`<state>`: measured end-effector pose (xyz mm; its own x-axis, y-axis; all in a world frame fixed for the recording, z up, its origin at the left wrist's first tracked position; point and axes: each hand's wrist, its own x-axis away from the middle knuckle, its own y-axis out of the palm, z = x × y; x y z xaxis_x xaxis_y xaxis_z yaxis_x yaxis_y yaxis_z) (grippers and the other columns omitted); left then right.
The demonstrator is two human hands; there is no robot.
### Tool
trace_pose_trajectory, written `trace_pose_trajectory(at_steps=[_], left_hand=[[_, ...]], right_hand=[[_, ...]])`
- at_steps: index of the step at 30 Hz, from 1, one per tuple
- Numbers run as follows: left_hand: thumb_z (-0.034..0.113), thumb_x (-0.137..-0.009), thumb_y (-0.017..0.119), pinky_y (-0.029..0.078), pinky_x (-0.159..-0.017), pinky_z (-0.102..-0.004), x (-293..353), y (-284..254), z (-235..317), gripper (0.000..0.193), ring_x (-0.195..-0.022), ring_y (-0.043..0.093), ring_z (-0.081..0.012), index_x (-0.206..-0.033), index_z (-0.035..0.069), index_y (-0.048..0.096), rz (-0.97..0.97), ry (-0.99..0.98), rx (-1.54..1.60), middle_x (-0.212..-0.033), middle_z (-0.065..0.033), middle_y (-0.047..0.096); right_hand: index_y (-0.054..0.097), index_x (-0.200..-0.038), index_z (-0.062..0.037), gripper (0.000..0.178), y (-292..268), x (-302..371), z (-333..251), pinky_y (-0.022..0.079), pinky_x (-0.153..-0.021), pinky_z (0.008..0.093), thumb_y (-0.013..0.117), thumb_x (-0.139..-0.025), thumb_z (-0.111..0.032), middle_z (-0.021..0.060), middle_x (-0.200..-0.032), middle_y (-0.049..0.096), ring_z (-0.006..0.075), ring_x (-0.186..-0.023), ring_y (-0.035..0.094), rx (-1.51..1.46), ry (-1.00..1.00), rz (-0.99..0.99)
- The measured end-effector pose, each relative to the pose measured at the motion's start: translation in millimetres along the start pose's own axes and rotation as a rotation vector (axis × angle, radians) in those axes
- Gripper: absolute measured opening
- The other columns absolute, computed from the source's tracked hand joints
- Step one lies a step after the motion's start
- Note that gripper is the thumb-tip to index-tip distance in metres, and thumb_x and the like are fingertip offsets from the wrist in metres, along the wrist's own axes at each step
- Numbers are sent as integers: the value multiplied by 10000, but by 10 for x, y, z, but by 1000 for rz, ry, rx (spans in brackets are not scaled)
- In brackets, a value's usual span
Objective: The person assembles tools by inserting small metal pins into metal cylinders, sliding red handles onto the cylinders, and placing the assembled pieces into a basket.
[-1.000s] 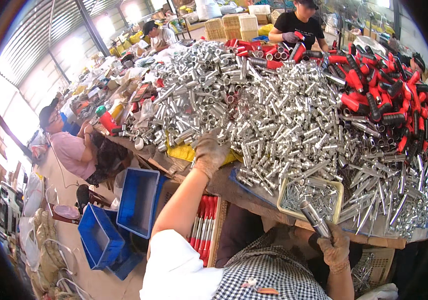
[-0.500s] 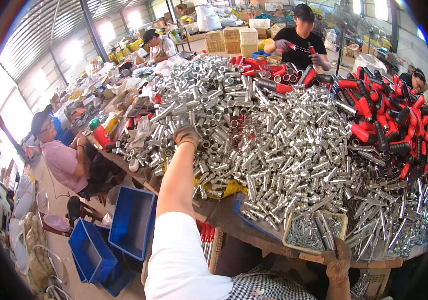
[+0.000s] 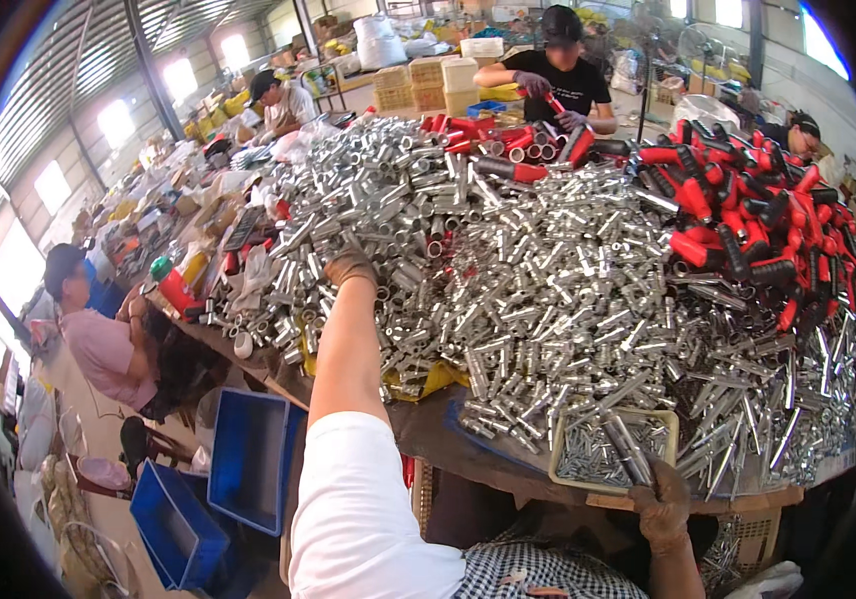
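My left hand (image 3: 350, 268), in a brown work glove, reaches far out onto a heap of shiny metal tubes (image 3: 413, 215). Its fingers are hidden among the tubes, so I cannot see whether they grip one. My right hand (image 3: 664, 505), also gloved, is closed round the lower end of a metal tube (image 3: 628, 449) at the table's near edge. That tube slants over a shallow cream tray (image 3: 672, 451) of small screw-like metal pieces. To the tray's far side spreads a heap of smaller metal fittings (image 3: 558, 290).
Red-and-black handles (image 3: 748, 215) are piled at the right, above long thin rods (image 3: 748, 429). Blue bins (image 3: 250, 459) stand low at the left. A person in pink (image 3: 103, 344) sits left; another in black (image 3: 578, 95) works across the table with a red-handled piece.
The whole view has shifted slightly left and up. My left hand stays at the tube heap and my right keeps its tube. The person across has brought both hands together lower down.
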<state>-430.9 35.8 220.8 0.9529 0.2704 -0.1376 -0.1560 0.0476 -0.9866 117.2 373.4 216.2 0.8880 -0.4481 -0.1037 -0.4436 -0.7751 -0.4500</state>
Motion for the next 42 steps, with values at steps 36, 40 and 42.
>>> trace_pose_trajectory(at_steps=[36, 40, 42], left_hand=[[223, -807, 572, 512, -577, -366, 1639, -224, -444, 213, -601, 532, -226, -900, 32, 585, -744, -196, 2113, -765, -113, 596], [204, -822, 588, 473, -778, -408, 2704, -224, -113, 246, -826, 555, -272, -977, 14, 566, -1288, -87, 2384, -941, -141, 601], [171, -835, 571, 468, -765, -409, 3290, -427, 48, 268, -805, 553, -267, -1043, 3, 552, -1398, -147, 2457, -943, -143, 589]], right_hand=[[578, -1199, 80, 651, -52, 6, 69, 462, -640, 249, 637, -871, -479, 54, -863, 635, 94, -730, 551, -69, -167, -65], [562, -1143, 121, 805, 32, 94, 19, 365, -455, 210, 604, -838, -624, 8, -649, 556, 47, -514, 453, -239, -100, 33], [557, -1187, 99, 733, 24, 215, -226, 394, -499, 211, 641, -850, -546, 15, -714, 581, 58, -559, 482, -354, -53, -46]])
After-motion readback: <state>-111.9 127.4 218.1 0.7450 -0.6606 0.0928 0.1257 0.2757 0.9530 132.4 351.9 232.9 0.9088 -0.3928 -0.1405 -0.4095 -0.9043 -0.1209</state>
